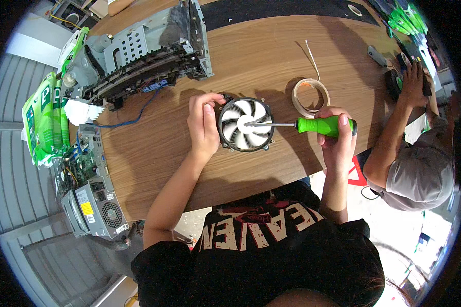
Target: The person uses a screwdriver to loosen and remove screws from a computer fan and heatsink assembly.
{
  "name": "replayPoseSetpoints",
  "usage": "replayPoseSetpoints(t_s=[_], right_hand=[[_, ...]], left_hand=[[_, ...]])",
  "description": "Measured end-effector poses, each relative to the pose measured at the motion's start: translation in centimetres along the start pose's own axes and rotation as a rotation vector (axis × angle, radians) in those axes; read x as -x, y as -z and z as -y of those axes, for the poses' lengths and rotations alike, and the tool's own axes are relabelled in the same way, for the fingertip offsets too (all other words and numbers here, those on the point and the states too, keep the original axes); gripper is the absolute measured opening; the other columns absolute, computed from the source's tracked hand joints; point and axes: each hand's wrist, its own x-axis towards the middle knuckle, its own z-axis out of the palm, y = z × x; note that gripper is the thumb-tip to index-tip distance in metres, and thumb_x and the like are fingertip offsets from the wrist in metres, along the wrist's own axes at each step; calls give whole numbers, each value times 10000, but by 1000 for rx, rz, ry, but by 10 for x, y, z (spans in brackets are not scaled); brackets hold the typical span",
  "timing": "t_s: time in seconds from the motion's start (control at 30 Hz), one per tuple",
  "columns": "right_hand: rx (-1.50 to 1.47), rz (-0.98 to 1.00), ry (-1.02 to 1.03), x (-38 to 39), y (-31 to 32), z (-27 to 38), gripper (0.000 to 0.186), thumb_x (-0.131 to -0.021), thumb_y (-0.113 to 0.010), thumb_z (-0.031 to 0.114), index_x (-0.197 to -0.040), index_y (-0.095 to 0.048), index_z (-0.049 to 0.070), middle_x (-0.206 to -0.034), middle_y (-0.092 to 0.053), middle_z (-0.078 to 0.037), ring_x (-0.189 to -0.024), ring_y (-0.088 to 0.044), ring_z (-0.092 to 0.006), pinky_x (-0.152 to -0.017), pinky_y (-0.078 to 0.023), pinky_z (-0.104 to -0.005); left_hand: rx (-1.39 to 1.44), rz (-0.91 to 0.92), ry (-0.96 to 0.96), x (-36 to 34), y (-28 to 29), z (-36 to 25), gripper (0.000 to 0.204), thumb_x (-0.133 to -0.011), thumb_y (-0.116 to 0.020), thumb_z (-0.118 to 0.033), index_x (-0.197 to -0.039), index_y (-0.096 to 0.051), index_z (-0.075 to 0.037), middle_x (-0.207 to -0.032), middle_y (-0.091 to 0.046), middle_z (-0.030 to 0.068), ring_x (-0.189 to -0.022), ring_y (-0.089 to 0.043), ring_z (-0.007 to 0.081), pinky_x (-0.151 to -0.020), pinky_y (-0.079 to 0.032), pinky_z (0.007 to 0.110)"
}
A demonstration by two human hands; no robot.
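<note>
A round computer cooling fan [246, 124] with white blades and a black frame rests on the brown wooden table. My left hand [205, 124] is closed at its left side, fingertips gripping the upper left rim by a small black part. In my right hand [338, 135] is a screwdriver [320, 125] with a green and black handle, fingers wrapped round it. The metal shaft points left across the fan, its tip over the white hub; whether it touches the hub I cannot tell.
A roll of masking tape [311, 97] lies behind the screwdriver. An opened metal computer chassis [138, 53] stands at the back left, a blue cable [133, 121] trailing from it. A computer case [100, 207] sits beyond the left edge. At right, a co-worker's arm [394, 128] reaches over the table.
</note>
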Motion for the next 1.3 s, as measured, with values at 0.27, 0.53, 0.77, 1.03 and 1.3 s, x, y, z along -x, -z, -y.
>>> replayPoseSetpoints(t_s=[0.27,0.53,0.77,1.03,1.3], right_hand=[[26,33,40,5,0,4,470,-967,-550,431,-974,-634,-31,-780,-648,-117,-504,-534,-109,-418,-382,-216],[-127,-71,120,7,4,-1,449,-981,-528,403,-1024,-587,-40,-878,-646,-164,-497,-539,-147,-407,-407,-253],[-268,-9,52,5,9,8,424,-978,-504,400,-931,-585,-13,-766,-596,-110,-380,-445,-124,-350,-342,-233],[-201,141,25,9,4,16,470,-955,-508,392,-811,-596,-46,-655,-558,-105,-346,-433,-135,-360,-368,-256],[-178,190,161,24,-1,30,369,-942,-558,311,-858,-600,-46,-738,-554,-142,-446,-539,-165,-335,-385,-221]], left_hand=[[-30,-5,14,0,1,-2,266,-1015,-376,-149,-1042,-609,-23,-930,-621,102,-837,-537,196,-800,-443,324],[-19,-5,-3,1,0,0,274,-1023,-378,-159,-1043,-613,-20,-939,-624,107,-856,-541,207,-810,-445,328],[-32,-3,7,1,2,0,308,-1030,-363,-193,-1036,-614,-16,-925,-639,106,-871,-541,207,-814,-444,331],[-17,-4,-8,0,1,-1,303,-1030,-366,-187,-1029,-618,-18,-918,-644,104,-872,-542,207,-819,-443,333],[-6,-14,-1,0,0,2,312,-1033,-365,-196,-1029,-622,-19,-922,-645,105,-865,-551,210,-821,-444,335]])
